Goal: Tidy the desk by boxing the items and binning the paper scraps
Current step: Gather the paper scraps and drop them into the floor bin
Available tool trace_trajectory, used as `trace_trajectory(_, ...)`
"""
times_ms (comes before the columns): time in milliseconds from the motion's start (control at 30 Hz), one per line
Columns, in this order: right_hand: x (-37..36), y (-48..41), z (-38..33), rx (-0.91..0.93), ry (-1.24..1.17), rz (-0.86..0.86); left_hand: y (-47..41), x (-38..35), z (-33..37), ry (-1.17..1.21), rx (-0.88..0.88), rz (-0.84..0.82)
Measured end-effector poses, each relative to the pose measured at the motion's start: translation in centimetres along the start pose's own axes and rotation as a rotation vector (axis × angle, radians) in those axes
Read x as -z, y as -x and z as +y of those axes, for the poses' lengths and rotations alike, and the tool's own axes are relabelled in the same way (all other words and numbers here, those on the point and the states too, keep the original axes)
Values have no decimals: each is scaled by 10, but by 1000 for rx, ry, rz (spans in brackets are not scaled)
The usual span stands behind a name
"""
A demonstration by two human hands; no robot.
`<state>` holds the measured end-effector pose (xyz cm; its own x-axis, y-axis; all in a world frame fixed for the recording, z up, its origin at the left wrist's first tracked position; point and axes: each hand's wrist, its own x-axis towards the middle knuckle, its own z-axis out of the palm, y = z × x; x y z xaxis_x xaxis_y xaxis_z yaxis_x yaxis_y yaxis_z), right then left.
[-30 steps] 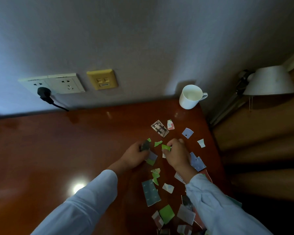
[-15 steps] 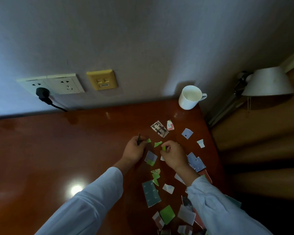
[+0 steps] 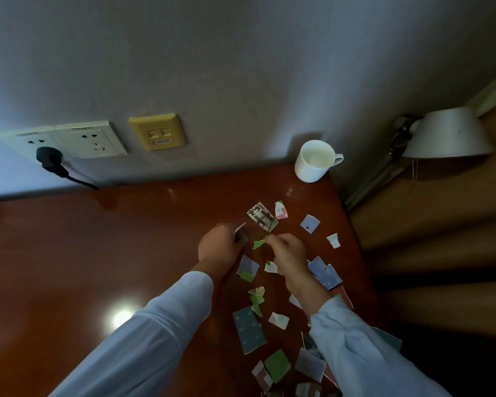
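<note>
Two hands low over the right end of the red-brown desk [image 3: 83,253], each in a pale blue sleeve [image 3: 143,339]. Left hand [image 3: 221,249] curled round a small bundle [image 3: 240,231] of gathered pieces, one pale edge sticking out above the fingers. Right hand [image 3: 289,255] just beside it, fingertips bunched and pinching one green scrap [image 3: 258,244] by its edge, finger detail blurred.

Roughly twenty paper scraps [image 3: 279,320] loose on the wood around and below the hands; exact count not possible where the right sleeve covers some. Beyond the hands, four apart from one another:
- one black-and-white photo piece [image 3: 261,216]
- one pink-and-white piece [image 3: 280,210] just beside it
- one blue piece with a dark dot [image 3: 309,224]
- one small white piece [image 3: 333,240]

Two overlapping blue pieces [image 3: 325,272] by the right wrist. Nearer the body, one long teal strip [image 3: 249,329] and one green square [image 3: 277,365].

One white mug [image 3: 315,160] upright at the far right corner, close to the wall. On the wall, two white sockets [image 3: 92,140], one black plug [image 3: 50,157] in the left one, and one yellow plate [image 3: 158,132]. One white-shaded lamp [image 3: 447,133] off the desk's right side.
</note>
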<state>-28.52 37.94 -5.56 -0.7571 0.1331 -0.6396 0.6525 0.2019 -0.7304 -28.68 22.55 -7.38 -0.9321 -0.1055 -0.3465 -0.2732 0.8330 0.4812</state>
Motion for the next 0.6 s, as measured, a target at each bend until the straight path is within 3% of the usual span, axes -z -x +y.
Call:
trace_trajectory(133, -7, -4, 3, 190, 482, 62, 1, 0, -3, 21, 9, -43)
trace_trajectory(233, -11, -6, 2, 229, 640, 121, 10, 2, -5, 444, 51, -46)
trace_trajectory(367, -16, -11, 3, 238, 668, 137, 17, 7, -10, 923, 222, 38)
trace_trajectory(600, -20, -14, -2, 246, 626, 109, 23, 10, -9, 1308, 342, -40)
